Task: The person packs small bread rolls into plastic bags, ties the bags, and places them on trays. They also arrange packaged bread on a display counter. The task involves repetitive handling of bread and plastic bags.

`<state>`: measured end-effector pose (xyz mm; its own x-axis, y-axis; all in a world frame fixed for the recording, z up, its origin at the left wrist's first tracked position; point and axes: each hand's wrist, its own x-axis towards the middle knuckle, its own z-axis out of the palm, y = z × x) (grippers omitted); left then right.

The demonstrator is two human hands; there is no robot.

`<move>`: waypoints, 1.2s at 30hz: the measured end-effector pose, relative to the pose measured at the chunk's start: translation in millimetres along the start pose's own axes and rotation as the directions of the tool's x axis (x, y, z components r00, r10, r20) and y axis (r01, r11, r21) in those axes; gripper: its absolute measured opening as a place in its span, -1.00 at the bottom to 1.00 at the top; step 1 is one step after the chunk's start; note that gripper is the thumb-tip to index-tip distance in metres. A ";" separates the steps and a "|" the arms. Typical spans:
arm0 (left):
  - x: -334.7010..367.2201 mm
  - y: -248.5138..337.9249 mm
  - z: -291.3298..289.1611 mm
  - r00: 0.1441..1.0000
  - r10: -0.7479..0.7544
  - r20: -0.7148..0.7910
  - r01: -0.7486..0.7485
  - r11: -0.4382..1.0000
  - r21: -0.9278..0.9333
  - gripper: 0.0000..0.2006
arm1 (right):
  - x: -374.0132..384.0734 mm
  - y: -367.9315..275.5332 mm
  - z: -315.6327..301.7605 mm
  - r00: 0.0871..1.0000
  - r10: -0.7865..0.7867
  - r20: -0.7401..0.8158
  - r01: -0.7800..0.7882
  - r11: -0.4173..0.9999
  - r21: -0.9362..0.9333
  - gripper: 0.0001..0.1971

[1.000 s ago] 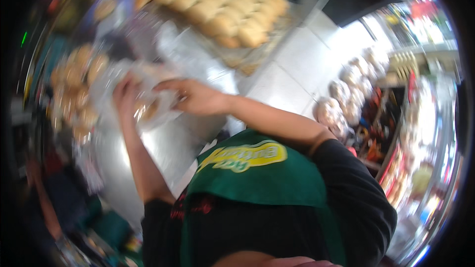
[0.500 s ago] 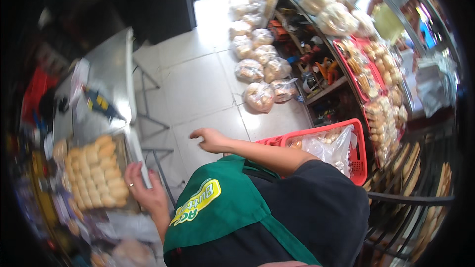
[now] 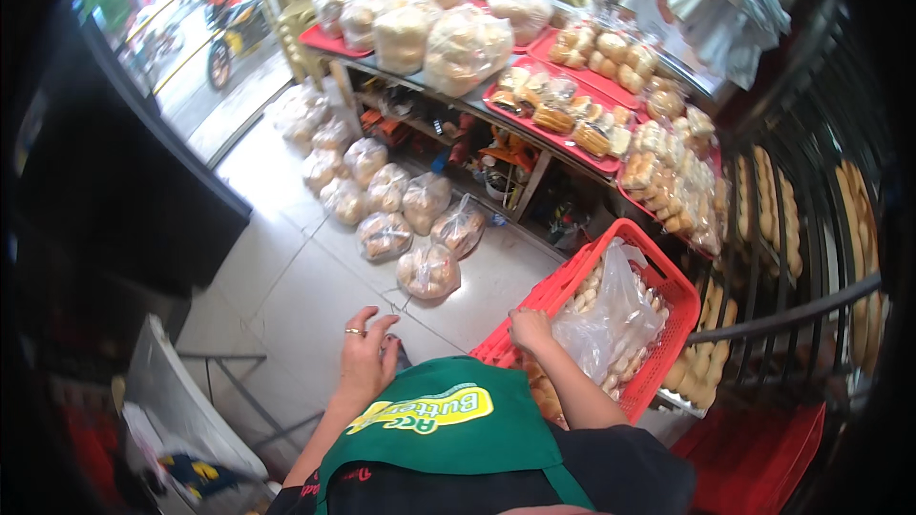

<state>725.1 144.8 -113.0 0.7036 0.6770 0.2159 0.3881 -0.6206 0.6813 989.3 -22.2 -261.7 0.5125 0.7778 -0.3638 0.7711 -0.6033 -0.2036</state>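
Observation:
My right hand [image 3: 531,332] is closed at the left rim of a red plastic crate [image 3: 679,355], its fingertips hidden. Inside the crate are small bread rolls [image 3: 622,362], partly covered by a clear plastic bag [image 3: 596,334]. To the left, my left hand [image 3: 367,358] hangs in the air above the floor in front of my green apron [image 3: 448,410]. Its fingers are bent and apart, and nothing shows between them. A ring sits on one finger. Beyond both hands, several clear bags of bread [image 3: 428,270] stand on the tiled floor.
A shelf counter along the far side holds red trays [image 3: 611,164] of packed bread and large bread bags [image 3: 468,50]. At right, a dark rack [image 3: 811,319] carries long loaves. A metal table [image 3: 196,410] stands lower left; the doorway opens onto a street.
My view has swung right, so the tray of rolls has left the picture. My left hand has come away from the table edge. My right hand has closed at the crate's rim.

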 end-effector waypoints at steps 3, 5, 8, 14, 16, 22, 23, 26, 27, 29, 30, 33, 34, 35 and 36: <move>57.9 -22.9 7.5 0.975 0.176 0.138 -0.177 0.984 0.000 -0.60 | 11.2 -2.6 16.1 0.987 0.086 -0.139 -0.086 0.996 0.002 -0.84; 95.9 -45.8 5.1 0.942 0.271 0.197 -0.276 0.961 -0.002 -0.61 | 22.5 -8.2 23.7 0.947 0.219 -0.233 -0.215 0.976 0.043 -0.85; 152.2 -84.6 -3.8 0.901 0.300 0.314 -0.336 0.940 0.066 -0.62 | 32.7 -13.0 30.7 0.927 0.348 -0.141 -0.362 0.928 -0.088 -0.86; 235.0 -129.8 -1.3 0.885 0.267 0.382 -0.312 0.948 0.059 -0.62 | 33.4 -13.9 30.9 0.905 0.322 -0.279 -0.351 0.934 -0.060 -0.87; 247.8 -131.9 9.4 0.856 0.280 0.435 -0.315 0.949 0.009 -0.62 | 33.1 -15.0 29.4 0.893 0.326 -0.311 -0.364 0.928 -0.074 -0.86; 261.0 -130.3 32.4 0.731 0.411 0.544 -0.424 0.899 -0.110 -0.64 | 34.8 -15.5 26.0 0.904 0.365 -0.222 -0.395 0.912 -0.108 -0.85; 263.7 -131.4 32.5 0.725 0.420 0.546 -0.429 0.895 -0.119 -0.64 | 35.2 -14.8 25.8 0.906 0.376 -0.193 -0.405 0.903 -0.142 -0.85; 275.8 -137.6 28.2 0.766 0.379 0.520 -0.375 0.920 -0.118 -0.65 | 32.9 -13.4 24.3 0.915 0.322 -0.242 -0.362 0.921 -0.145 -0.84; 280.7 -140.0 26.5 0.785 0.346 0.514 -0.337 0.935 -0.113 -0.66 | 31.4 -13.3 23.2 0.918 0.310 -0.246 -0.353 0.923 -0.152 -0.84; 292.0 -145.3 24.7 0.831 0.294 0.472 -0.281 0.954 -0.101 -0.66 | 27.6 -14.7 20.7 0.921 0.252 -0.298 -0.309 0.938 -0.160 -0.84; 297.8 -147.7 25.0 0.849 0.272 0.454 -0.257 0.962 -0.096 -0.66 | 27.7 -15.1 18.9 0.936 0.286 -0.203 -0.317 0.937 -0.144 -0.82; 319.6 -152.6 32.2 0.894 0.202 0.401 -0.193 0.979 -0.064 -0.65 | 42.0 -11.4 9.5 0.923 0.371 -0.105 -0.375 0.927 -0.019 -0.78; 328.2 -151.9 36.7 0.906 0.165 0.391 -0.160 0.986 -0.047 -0.64 | 55.3 -7.0 3.2 0.902 0.427 -0.064 -0.422 0.904 0.073 -0.77; 337.7 -150.6 40.0 0.918 0.142 0.371 -0.148 0.989 -0.012 -0.64 | 66.0 -1.5 -4.6 0.873 0.485 0.045 -0.487 0.864 0.132 -0.76; 348.3 -146.8 44.2 0.919 0.133 0.371 -0.146 0.989 0.007 -0.64 | 90.0 8.4 -14.8 0.861 0.481 -0.169 -0.440 0.868 0.230 -0.75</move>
<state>939.5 454.2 -168.8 0.9191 0.3929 0.0289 0.2858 -0.7153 0.6377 1047.5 45.4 -282.7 0.8753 0.4092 -0.2577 0.3572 -0.9063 -0.2258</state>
